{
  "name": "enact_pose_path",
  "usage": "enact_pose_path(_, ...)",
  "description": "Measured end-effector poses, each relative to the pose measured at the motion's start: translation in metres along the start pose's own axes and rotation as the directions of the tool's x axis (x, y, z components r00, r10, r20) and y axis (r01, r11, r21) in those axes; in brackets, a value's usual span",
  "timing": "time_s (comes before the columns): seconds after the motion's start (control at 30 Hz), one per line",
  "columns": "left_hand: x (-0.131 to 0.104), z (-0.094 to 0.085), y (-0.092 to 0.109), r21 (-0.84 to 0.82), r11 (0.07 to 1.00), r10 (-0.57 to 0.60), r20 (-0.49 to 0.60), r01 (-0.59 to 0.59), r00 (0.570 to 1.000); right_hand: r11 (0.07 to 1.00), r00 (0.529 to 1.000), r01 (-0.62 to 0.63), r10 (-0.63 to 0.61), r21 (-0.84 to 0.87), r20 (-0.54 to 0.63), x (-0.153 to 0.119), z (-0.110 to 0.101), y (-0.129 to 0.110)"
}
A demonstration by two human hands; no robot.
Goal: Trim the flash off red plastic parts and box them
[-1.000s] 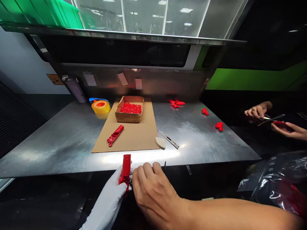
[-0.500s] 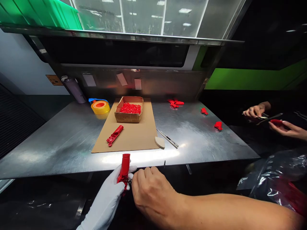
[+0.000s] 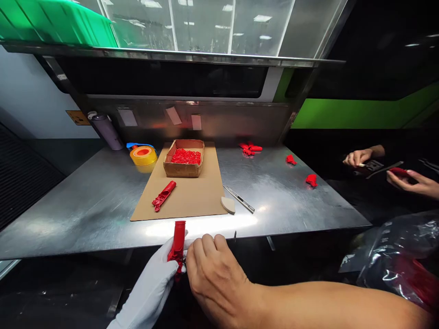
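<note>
My left hand [image 3: 159,266], in a white glove, is closed round a red plastic part [image 3: 179,237] with a tubular upper end, held upright just off the table's front edge. Bare and curled, my right hand [image 3: 213,269] presses close against the right side of that part. Its fingertips are turned away, so whatever they pinch is hidden. A similar red plastic part [image 3: 164,195] lies on the cardboard sheet [image 3: 195,198]. Behind it stands a cardboard box [image 3: 183,171] filled with small red pieces.
On the metal table [image 3: 92,196] are a yellow tape roll [image 3: 143,157], a cutter knife [image 3: 240,199], a beige wedge-shaped piece [image 3: 228,205] and several red parts [image 3: 249,148]. A bottle [image 3: 107,130] stands at back left. A co-worker's hands [image 3: 416,183] hold a red part at right.
My right hand has turned slightly, its knuckles a little higher, and stays against the red part. My left hand keeps its hold. At right, the co-worker's hands have shifted slightly.
</note>
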State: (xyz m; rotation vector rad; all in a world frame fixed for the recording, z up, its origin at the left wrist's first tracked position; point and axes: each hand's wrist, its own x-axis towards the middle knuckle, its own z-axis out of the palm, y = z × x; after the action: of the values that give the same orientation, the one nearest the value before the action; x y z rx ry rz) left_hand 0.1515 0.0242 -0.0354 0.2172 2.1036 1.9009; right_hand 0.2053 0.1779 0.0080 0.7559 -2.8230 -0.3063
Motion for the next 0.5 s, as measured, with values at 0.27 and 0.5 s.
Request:
enact_pose_path(0.27, 0.007, 0.006, -0.012, 0.000, 1.000, -0.006, 0.050, 0.006, 0.999, 0.999, 0.997, 0.050, -0.051, 0.019, 0.065, 0.002, 0.005, 0.006)
enact_pose_path(0.5, 0.000, -0.011, -0.006, -0.037, 0.999, -0.031, 0.011, 0.032, 0.999, 0.999, 0.994, 0.026, -0.030, 0.040, 0.104, 0.004, 0.001, 0.009)
